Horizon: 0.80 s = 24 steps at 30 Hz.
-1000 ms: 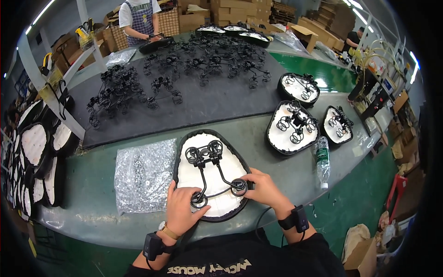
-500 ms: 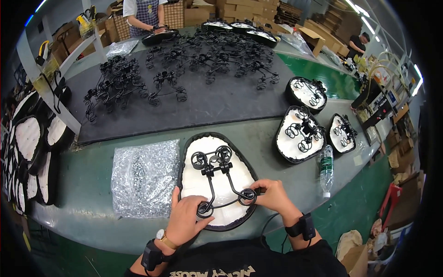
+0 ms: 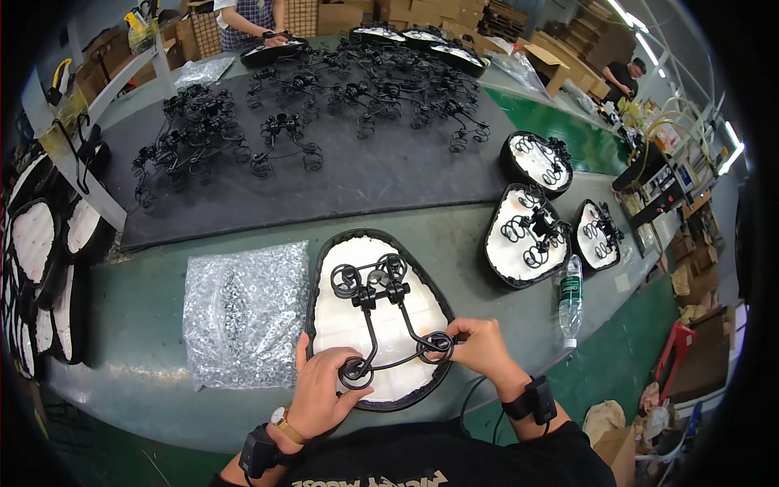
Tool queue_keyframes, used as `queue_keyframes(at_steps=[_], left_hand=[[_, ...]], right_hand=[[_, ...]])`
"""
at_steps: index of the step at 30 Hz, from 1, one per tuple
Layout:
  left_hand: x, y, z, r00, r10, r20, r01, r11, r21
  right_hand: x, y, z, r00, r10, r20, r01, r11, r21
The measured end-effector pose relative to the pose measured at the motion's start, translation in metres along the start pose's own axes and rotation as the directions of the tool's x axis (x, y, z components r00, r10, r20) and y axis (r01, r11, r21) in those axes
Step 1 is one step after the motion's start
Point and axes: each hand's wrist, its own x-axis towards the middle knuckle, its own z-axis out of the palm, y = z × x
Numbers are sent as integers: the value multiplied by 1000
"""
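Note:
A bicycle saddle lies upside down in front of me, its white base up and a black rim around it. On the base rests a black saddle spring frame with coils at its corners and a clamp near its middle. My left hand closes around the near left coil, thumb below it and fingers over it. At the near right coil, my right hand pinches with thumb and forefinger; what lies under those fingertips is hidden. A clear plastic bag of small metal rings or nuts lies left of the saddle.
Many spring frames cover a black mat beyond the saddle. To the right are saddles with frames on them and a water bottle. More saddles are stacked at left, beside a grey post. Another person's hands work across the table.
The whole view has shifted slightly, with the mat and bag now a little farther left. Both hands stay on the same coils of the spring frame.

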Motion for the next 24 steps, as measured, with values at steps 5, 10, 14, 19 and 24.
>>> queue_keyframes(at_steps=[5, 10, 14, 19, 24], left_hand=[[2, -4, 1, 999, -19, 47, 17, 999, 28], [3, 1, 1, 999, -35, -21, 35, 999, -30], [0, -1, 5, 998, -60, -35, 59, 998, -19], [2, 4, 10, 993, -80, -89, 84, 996, 39], [0, 0, 17, 986, -108, -130, 107, 994, -10]], right_hand=[[0, 2, 8, 995, -45, -86, 33, 990, -134], [4, 1, 8, 980, -174, -95, 151, 966, -211], [2, 2, 10, 972, -211, -107, 185, 960, -212], [2, 8, 9, 957, -263, -121, 233, 949, -213], [1, 4, 6, 972, -216, -88, 191, 953, -235]])
